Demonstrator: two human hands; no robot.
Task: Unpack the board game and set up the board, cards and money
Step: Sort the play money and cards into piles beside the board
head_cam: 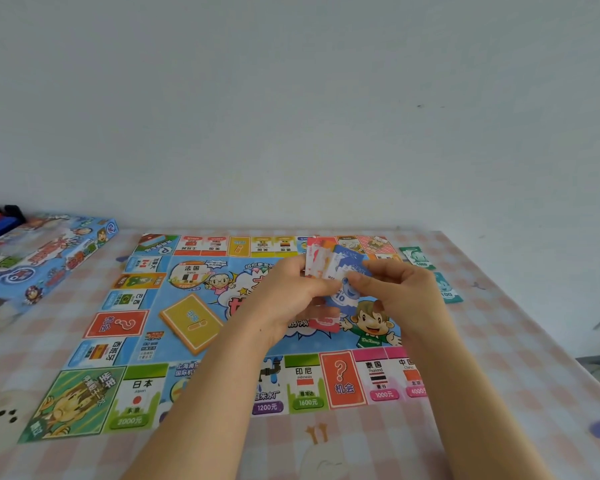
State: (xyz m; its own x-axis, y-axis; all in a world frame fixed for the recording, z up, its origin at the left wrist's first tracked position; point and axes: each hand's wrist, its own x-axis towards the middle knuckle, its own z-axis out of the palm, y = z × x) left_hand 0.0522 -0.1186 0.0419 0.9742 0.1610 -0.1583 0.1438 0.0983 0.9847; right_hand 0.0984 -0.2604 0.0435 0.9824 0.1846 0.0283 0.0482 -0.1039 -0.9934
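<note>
**Forearms over the board: loose notes liable to slip**

Two bare forearms are seen nearest the lens, reaching over the pink checked tablecloth to the middle of the colourful printed paper game board, which is already laid flat. A fanned sheaf of red-and-white paper banknotes is gripped in the left hand, the fingers curled round its lower part. A blue paper banknote is pinched between thumb and fingertips of the right hand, overlapping the sheaf. A red note is seen just below the hands; whether it lies on the board cannot be told. Two green paper notes are set beyond the board's right edge. A yellow stack of cards is placed on the board's left half, and the blue cardboard game box is left at the far left.

Risk is judged to lie in the thin sheets. Two stuck notes may be drawn off together, so a pile would be miscounted. The fan may be loosened by the pull and scattered. The unweighted board could be shifted by a dragged wrist.
</note>
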